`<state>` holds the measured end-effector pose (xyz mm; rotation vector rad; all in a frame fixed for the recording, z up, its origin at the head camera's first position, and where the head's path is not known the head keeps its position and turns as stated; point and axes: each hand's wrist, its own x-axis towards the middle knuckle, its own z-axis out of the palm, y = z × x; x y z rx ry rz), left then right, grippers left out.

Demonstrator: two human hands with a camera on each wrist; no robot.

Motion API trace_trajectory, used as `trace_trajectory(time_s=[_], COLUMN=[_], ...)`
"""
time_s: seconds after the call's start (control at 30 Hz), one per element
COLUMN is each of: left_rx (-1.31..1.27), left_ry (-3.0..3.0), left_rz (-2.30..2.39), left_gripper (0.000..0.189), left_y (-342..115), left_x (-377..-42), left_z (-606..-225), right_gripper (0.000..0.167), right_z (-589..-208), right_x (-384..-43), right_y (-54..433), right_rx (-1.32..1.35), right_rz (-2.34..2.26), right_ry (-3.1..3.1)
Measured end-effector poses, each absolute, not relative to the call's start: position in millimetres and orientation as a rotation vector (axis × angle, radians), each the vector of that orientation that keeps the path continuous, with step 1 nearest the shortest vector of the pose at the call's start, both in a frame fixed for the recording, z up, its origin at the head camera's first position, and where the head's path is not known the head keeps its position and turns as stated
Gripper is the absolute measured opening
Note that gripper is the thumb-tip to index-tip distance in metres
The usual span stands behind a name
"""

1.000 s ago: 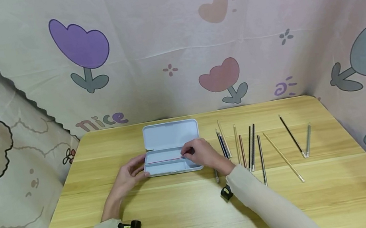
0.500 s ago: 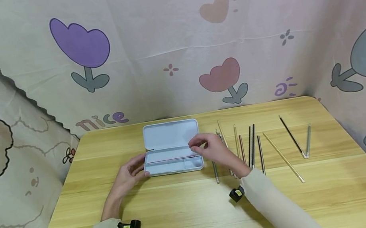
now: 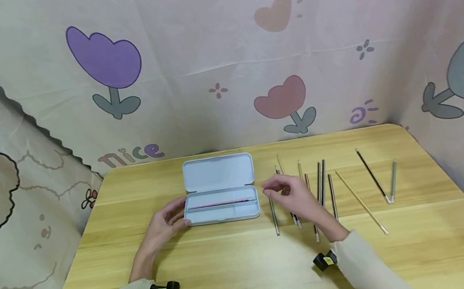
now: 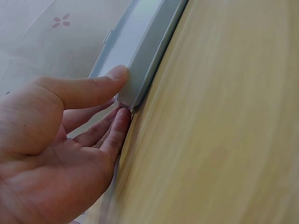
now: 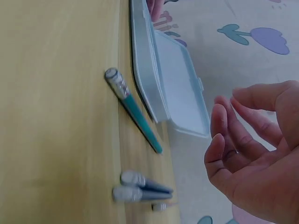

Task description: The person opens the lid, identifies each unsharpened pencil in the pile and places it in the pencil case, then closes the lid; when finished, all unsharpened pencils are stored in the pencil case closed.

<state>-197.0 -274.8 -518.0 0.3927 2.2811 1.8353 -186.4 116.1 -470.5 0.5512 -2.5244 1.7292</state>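
A light blue pencil case (image 3: 212, 216) lies on the table with its lid (image 3: 218, 173) folded back. One slim reddish pencil (image 3: 222, 204) rests lengthwise inside it. My left hand (image 3: 164, 226) holds the case's left end; in the left wrist view the thumb (image 4: 100, 91) presses on the rim and the fingertips touch its side near the table. Just right of the case, my right hand (image 3: 291, 197) hovers with loosely bent fingers and nothing between them. Beneath it lie a green pencil (image 5: 138, 114) and some dark pencils (image 5: 147, 195), partly hidden in the head view.
More pencils are spread to the right: a dark pair (image 3: 323, 183), a natural-wood pencil (image 3: 361, 202), a black pencil (image 3: 373, 174) and a grey-green pencil (image 3: 393, 181) meeting in a V. A patterned cloth (image 3: 184, 81) hangs behind the table (image 3: 236, 277).
My right hand has let go of the pencil in the case, lifted off and moved right, over the loose pencils. My left hand stays at the case's left end.
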Motion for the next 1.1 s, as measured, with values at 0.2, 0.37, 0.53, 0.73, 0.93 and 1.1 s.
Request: trace_trajectory(time_s=[0.2,0.37,0.53,0.73,0.93,1.1], left_rx=[0.406,0.401,0.394,0.378,0.352,0.343], left_ry=[2.269,2.269,2.264,2.273,2.270,2.258], left_rz=[1.857,1.853,1.855,1.846,1.844,1.853], left_gripper=[0.066,0.066,0.067,0.067,0.067,0.067], left_y=[-273,-273,-273,-273,-272,-272], left_x=[-196,-197,-197,-196,-195,-196], left_z=[-517,-517,-517,-517,-517,-517], right_gripper=[0.018,0.018,0.019,0.020,0.023,0.029], right_z=[-467,-462,-462,-468,-476,-482], right_x=[-175,-166,-155,-145,-137,-131], right_y=[138,159,179,201,215,223], right_rx=[0.432,0.346,0.247,0.173,0.158,0.170], right_rz=[1.715,1.659,1.558,1.401,1.256,1.124], right_ry=[-2.500,-2.505,-2.536,-2.612,-2.657,-2.717])
